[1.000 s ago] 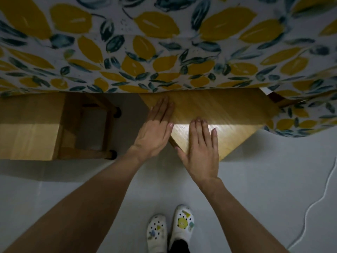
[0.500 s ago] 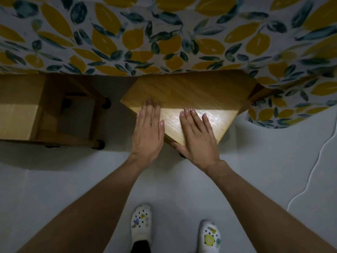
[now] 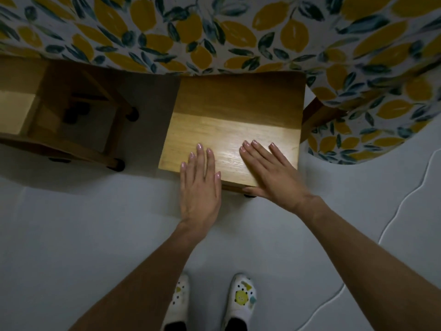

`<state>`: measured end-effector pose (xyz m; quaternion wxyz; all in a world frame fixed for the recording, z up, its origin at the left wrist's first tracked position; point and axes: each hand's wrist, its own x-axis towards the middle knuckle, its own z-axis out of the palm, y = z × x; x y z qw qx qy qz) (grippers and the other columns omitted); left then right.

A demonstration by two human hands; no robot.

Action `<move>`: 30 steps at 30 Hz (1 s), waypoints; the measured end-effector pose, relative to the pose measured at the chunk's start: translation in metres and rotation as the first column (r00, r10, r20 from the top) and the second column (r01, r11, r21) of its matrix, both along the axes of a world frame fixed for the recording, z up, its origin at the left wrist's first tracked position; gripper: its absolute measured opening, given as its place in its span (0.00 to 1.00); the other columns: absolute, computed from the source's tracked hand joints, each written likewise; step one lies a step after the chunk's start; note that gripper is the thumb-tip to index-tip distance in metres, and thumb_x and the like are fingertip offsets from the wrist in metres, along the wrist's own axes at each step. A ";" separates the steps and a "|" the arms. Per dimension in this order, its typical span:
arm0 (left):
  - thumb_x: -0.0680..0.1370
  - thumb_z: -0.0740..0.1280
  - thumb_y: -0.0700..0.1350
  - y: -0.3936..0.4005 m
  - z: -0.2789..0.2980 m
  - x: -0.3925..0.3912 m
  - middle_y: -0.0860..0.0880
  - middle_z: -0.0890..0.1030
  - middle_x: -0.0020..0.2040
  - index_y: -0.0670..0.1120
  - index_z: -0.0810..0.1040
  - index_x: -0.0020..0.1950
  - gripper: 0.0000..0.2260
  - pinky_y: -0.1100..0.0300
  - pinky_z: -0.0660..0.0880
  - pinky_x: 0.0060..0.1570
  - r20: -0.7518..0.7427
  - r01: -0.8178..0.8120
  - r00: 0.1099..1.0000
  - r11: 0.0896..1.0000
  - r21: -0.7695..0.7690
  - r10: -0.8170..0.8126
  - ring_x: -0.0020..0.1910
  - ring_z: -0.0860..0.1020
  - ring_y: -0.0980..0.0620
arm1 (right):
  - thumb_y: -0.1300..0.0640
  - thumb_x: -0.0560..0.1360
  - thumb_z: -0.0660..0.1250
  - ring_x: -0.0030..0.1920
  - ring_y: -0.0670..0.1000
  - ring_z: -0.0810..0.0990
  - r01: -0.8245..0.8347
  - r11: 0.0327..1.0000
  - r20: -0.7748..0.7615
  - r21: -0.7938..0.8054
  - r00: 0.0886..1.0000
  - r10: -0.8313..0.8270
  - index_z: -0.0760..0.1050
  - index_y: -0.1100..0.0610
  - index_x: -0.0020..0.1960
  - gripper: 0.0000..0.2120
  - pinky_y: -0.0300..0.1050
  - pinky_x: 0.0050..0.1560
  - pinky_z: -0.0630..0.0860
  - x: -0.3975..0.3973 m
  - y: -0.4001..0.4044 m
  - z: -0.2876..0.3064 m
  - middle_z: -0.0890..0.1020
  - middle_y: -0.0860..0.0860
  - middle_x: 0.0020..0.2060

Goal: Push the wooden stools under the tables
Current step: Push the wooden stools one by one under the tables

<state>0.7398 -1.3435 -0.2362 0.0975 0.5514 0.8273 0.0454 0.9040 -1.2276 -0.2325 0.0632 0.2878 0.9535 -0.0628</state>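
Observation:
A wooden stool [image 3: 236, 111] stands in front of me, its square seat facing me squarely and its far half in shadow under the table's lemon-print cloth [image 3: 214, 32]. My left hand [image 3: 200, 185] lies flat on the seat's near left edge, fingers together and extended. My right hand [image 3: 269, 173] lies flat on the near right part, with the thumb hooked over the front edge. Neither hand grips anything. A second wooden stool [image 3: 59, 111] stands at the left, mostly beneath the cloth.
The cloth hangs low in a rounded fold at the right [image 3: 372, 120], beside a wooden table leg [image 3: 317, 115]. A white cable [image 3: 405, 199] winds across the grey floor at the right. My two white patterned shoes [image 3: 212, 304] stand on the floor below.
The stool's seat has turned from a corner-on angle to square with me and sits further under the cloth. Both hands stayed flat on it. My feet have spread apart.

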 end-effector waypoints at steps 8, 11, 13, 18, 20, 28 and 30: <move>0.82 0.43 0.53 0.011 -0.009 -0.057 0.43 0.44 0.79 0.44 0.42 0.78 0.26 0.48 0.43 0.75 -0.035 0.135 0.990 0.991 -0.005 -0.135 0.77 0.42 0.44 | 0.29 0.76 0.43 0.78 0.51 0.46 0.433 0.899 -0.032 0.069 0.902 -0.431 0.48 0.57 0.79 0.42 0.57 0.76 0.46 -0.024 -0.041 -0.013 0.50 0.53 0.79; 0.82 0.44 0.52 0.018 -0.009 -0.054 0.42 0.46 0.79 0.43 0.45 0.78 0.26 0.49 0.44 0.75 -0.054 0.123 0.991 0.992 0.005 -0.122 0.78 0.44 0.44 | 0.28 0.76 0.42 0.78 0.51 0.46 0.401 0.912 -0.019 0.091 0.916 -0.401 0.47 0.57 0.79 0.43 0.56 0.77 0.46 -0.019 -0.031 -0.015 0.50 0.52 0.79; 0.82 0.43 0.53 0.023 -0.009 -0.053 0.42 0.46 0.79 0.44 0.45 0.78 0.26 0.49 0.44 0.75 -0.051 0.113 0.992 0.994 0.007 -0.112 0.78 0.44 0.44 | 0.28 0.75 0.41 0.78 0.51 0.46 0.388 0.917 -0.015 0.088 0.921 -0.388 0.47 0.57 0.79 0.43 0.56 0.77 0.45 -0.019 -0.024 -0.014 0.50 0.52 0.79; 0.82 0.44 0.53 0.042 -0.009 -0.059 0.42 0.47 0.79 0.43 0.46 0.78 0.26 0.49 0.45 0.75 -0.058 0.125 0.991 0.992 0.026 -0.123 0.78 0.45 0.44 | 0.28 0.75 0.42 0.78 0.51 0.47 0.390 0.918 -0.019 0.067 0.921 -0.390 0.48 0.56 0.79 0.43 0.56 0.76 0.44 -0.024 -0.001 -0.013 0.51 0.52 0.79; 0.82 0.43 0.53 0.051 -0.009 -0.062 0.42 0.48 0.79 0.43 0.47 0.78 0.26 0.49 0.45 0.75 -0.054 0.126 0.991 0.992 0.026 -0.125 0.78 0.46 0.43 | 0.28 0.75 0.43 0.78 0.52 0.48 0.393 0.917 -0.019 0.062 0.919 -0.393 0.49 0.56 0.79 0.43 0.56 0.76 0.44 -0.028 0.008 -0.013 0.53 0.52 0.79; 0.82 0.45 0.53 0.076 -0.009 -0.062 0.41 0.51 0.78 0.42 0.51 0.77 0.26 0.48 0.47 0.75 -0.046 0.100 0.994 0.994 0.043 -0.098 0.77 0.48 0.42 | 0.28 0.75 0.46 0.78 0.50 0.47 0.371 0.929 -0.057 0.019 0.928 -0.369 0.50 0.55 0.79 0.42 0.57 0.76 0.45 -0.030 0.039 -0.006 0.52 0.50 0.79; 0.82 0.46 0.53 0.077 -0.008 -0.060 0.41 0.51 0.78 0.42 0.51 0.77 0.26 0.48 0.47 0.75 -0.038 0.095 0.995 0.995 0.042 -0.094 0.77 0.48 0.43 | 0.28 0.75 0.46 0.78 0.50 0.47 0.370 0.929 -0.059 0.015 0.928 -0.369 0.50 0.55 0.79 0.42 0.58 0.76 0.46 -0.029 0.041 -0.006 0.53 0.50 0.79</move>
